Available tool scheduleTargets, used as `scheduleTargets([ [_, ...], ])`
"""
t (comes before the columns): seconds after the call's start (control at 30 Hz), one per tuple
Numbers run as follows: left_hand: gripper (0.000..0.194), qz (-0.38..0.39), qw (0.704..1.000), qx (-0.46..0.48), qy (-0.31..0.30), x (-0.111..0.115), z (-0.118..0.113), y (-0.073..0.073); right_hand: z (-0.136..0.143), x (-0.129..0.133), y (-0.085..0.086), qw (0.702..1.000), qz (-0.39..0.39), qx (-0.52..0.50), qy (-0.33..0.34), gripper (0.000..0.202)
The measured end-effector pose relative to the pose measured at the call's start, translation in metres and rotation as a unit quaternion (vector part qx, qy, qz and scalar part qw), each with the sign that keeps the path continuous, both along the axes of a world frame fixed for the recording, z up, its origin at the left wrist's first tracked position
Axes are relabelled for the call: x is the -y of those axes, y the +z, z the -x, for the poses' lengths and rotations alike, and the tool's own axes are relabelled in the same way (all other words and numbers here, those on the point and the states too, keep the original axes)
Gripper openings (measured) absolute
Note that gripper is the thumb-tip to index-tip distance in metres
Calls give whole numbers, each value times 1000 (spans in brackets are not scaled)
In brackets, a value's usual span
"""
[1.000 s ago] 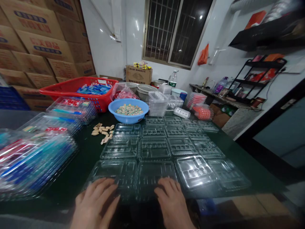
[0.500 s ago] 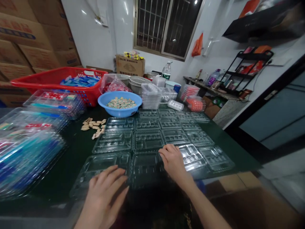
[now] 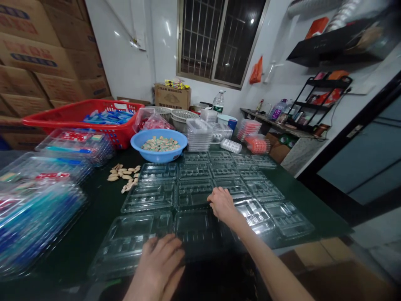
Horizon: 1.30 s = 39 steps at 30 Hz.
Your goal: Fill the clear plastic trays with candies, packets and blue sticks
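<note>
- The left hand [image 3: 163,259] is hovering low over the right edge of the front-left clear compartment tray [image 3: 134,242]; its fingers are curving, slightly spread, with the thumb standing apart, and nothing is showing in its grasp.
- The right hand [image 3: 222,204] is lying farther forward, over the far right corner of the front-middle tray [image 3: 194,225]; its fingers are bunching close and pointing down, seemingly to meet the rims there, but I cannot tell whether they are pinching plastic.
- The trays are lying flat in close rows on the dark green counter [image 3: 326,221], between the person and the blue basin [image 3: 158,157]; this layout is probably keeping every compartment exposed and within reach.
- The basin is holding small green-and-tan pieces [image 3: 160,144], its wall apparently keeping them from scattering.
- Peanuts in shells [image 3: 125,172] are lying loose beside the trays' left side, likely for easy picking.
- Filled trays [image 3: 40,225] are standing in stacks at the left, presumably saving space, before the red basket [image 3: 125,136] holding blue packets [image 3: 108,118].
</note>
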<state>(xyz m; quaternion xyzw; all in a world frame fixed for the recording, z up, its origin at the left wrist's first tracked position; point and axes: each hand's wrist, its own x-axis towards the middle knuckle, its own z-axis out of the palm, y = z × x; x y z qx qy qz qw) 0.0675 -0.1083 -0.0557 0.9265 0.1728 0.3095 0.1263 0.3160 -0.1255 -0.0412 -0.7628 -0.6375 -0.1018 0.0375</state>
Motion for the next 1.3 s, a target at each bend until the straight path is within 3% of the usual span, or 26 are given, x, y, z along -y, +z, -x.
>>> scheduleTargets([
  [0.57,20,-19,999,-13,-32,-2,0,-1,-1,8,1,999,-34,-15,-4,15],
  [0.83,21,-33,999,4,-30,-2,-4,-2,-3,14,3,995,-91,-40,12,15],
  [0.97,23,-30,999,24,-29,-7,-3,3,1,15,4,990,-124,-54,33,17],
  [1.07,25,-31,997,61,-26,-21,7,9,5,20,7,976,-183,-78,89,19],
  [1.13,25,-17,996,89,10,-33,20,14,8,24,10,962,-219,-94,130,19],
  [1.2,23,27,989,110,90,-46,34,24,10,29,13,955,-230,-102,154,20],
  [1.3,26,183,952,107,223,-61,48,46,17,37,20,952,-221,-102,183,21],
])
